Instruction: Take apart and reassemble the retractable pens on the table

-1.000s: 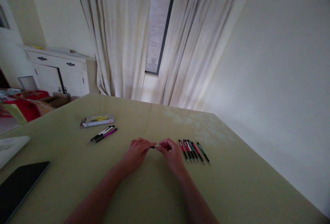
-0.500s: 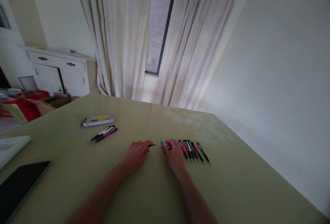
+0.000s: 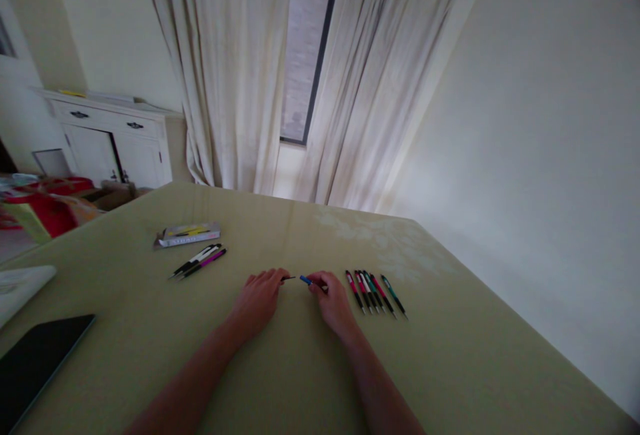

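Over the middle of the table, my left hand (image 3: 260, 295) pinches a thin dark pen part (image 3: 289, 278) whose slim tip points right. Most of that part is hidden by the fingers. Across a small gap, my right hand (image 3: 331, 298) is closed on a blue pen barrel (image 3: 305, 279), its blue end facing the left hand. A dark section of it shows between the fingers. Just right of this hand lies a row of several pens (image 3: 373, 293) in red, white and green with black grips, tips toward me.
At the left, several pens (image 3: 200, 261), black-and-white and purple, lie near a flat pen box (image 3: 187, 234). A black tablet (image 3: 43, 361) and a white object (image 3: 23, 288) rest at the table's left edge. Curtains (image 3: 240, 88) hang behind the table (image 3: 280, 368).
The two hands have drawn slightly apart, the left moving a little left. The blue barrel in my right hand has turned and more of it shows, pointing left.
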Action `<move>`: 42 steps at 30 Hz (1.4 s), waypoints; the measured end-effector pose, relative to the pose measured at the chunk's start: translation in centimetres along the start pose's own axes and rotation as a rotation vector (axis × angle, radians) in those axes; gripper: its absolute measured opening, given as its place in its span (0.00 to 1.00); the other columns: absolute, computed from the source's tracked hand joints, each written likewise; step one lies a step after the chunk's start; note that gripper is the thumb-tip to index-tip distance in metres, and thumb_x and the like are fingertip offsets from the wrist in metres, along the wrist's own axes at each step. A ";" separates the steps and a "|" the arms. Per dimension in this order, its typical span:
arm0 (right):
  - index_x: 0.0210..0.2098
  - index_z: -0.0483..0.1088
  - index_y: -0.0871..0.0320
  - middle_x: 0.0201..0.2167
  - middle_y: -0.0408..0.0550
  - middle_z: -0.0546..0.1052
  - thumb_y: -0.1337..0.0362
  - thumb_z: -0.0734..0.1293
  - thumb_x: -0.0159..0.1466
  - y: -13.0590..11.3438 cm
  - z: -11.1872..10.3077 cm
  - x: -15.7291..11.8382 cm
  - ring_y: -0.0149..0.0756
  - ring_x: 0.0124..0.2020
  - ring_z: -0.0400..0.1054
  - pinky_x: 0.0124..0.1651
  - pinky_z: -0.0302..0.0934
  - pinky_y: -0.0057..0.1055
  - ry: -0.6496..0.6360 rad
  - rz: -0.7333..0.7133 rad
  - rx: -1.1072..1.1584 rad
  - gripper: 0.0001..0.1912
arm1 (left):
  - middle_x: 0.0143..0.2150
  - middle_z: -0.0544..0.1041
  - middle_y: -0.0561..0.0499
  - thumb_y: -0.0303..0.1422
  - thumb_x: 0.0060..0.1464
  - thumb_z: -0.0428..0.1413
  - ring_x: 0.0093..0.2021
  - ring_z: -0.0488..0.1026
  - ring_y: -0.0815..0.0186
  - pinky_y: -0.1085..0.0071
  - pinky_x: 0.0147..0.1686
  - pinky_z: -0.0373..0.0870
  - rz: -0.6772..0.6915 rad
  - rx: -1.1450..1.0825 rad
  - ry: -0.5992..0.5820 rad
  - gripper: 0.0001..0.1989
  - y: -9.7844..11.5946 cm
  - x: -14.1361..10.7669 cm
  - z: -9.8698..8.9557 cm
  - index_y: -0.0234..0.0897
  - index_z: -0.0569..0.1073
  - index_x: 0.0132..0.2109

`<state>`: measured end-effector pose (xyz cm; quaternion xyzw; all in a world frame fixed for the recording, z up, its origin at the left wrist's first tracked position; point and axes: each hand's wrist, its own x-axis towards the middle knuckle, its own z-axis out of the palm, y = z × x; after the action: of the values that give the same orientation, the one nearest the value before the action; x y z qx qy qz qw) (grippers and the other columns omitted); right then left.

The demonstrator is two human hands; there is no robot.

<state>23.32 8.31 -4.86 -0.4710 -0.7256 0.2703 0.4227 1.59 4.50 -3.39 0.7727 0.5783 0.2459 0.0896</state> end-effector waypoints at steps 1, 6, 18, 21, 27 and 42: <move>0.43 0.78 0.57 0.42 0.51 0.80 0.68 0.67 0.64 -0.3 -0.1 0.0 0.41 0.44 0.74 0.49 0.67 0.36 0.001 -0.005 0.001 0.10 | 0.50 0.80 0.46 0.24 0.67 0.42 0.50 0.76 0.55 0.59 0.49 0.65 0.005 0.003 -0.003 0.19 0.0 0.0 0.0 0.41 0.73 0.55; 0.42 0.79 0.56 0.41 0.51 0.78 0.72 0.67 0.64 -1.9 -0.8 -0.2 0.42 0.44 0.73 0.51 0.66 0.37 -0.011 -0.073 -0.041 0.10 | 0.49 0.81 0.46 0.26 0.68 0.44 0.49 0.77 0.56 0.59 0.50 0.66 0.031 -0.002 0.000 0.19 0.1 0.2 0.2 0.43 0.76 0.54; 0.41 0.81 0.55 0.38 0.49 0.80 0.69 0.69 0.66 -3.0 -1.2 -0.2 0.41 0.44 0.73 0.51 0.65 0.37 -0.089 -0.155 -0.023 0.08 | 0.40 0.85 0.50 0.38 0.67 0.48 0.42 0.80 0.59 0.64 0.46 0.72 0.019 -0.432 -0.019 0.16 0.3 0.6 -0.4 0.41 0.81 0.45; 0.42 0.81 0.55 0.38 0.49 0.80 0.67 0.69 0.66 -2.6 -1.1 -0.2 0.40 0.43 0.74 0.49 0.66 0.35 -0.095 -0.148 0.028 0.08 | 0.44 0.85 0.49 0.37 0.63 0.53 0.45 0.80 0.58 0.63 0.49 0.72 0.025 -0.465 0.023 0.13 -0.1 0.7 -0.3 0.42 0.82 0.46; 0.43 0.81 0.55 0.39 0.49 0.81 0.63 0.68 0.67 -2.1 -1.0 -0.2 0.40 0.42 0.75 0.46 0.67 0.34 -0.141 -0.076 0.074 0.09 | 0.45 0.86 0.49 0.39 0.62 0.54 0.46 0.79 0.57 0.63 0.50 0.71 0.035 -0.479 0.022 0.14 -0.3 0.6 -0.7 0.44 0.83 0.45; 0.41 0.80 0.56 0.38 0.49 0.82 0.64 0.68 0.64 -2.1 -1.0 -0.1 0.41 0.40 0.75 0.44 0.67 0.33 -0.148 -0.039 0.131 0.09 | 0.41 0.85 0.48 0.40 0.61 0.56 0.42 0.79 0.59 0.66 0.44 0.71 0.020 -0.501 0.023 0.13 0.2 0.6 -0.7 0.41 0.83 0.43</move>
<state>23.21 7.35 -2.73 -0.4068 -0.7447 0.3427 0.4030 1.58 4.89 -2.54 0.7291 0.4928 0.3913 0.2691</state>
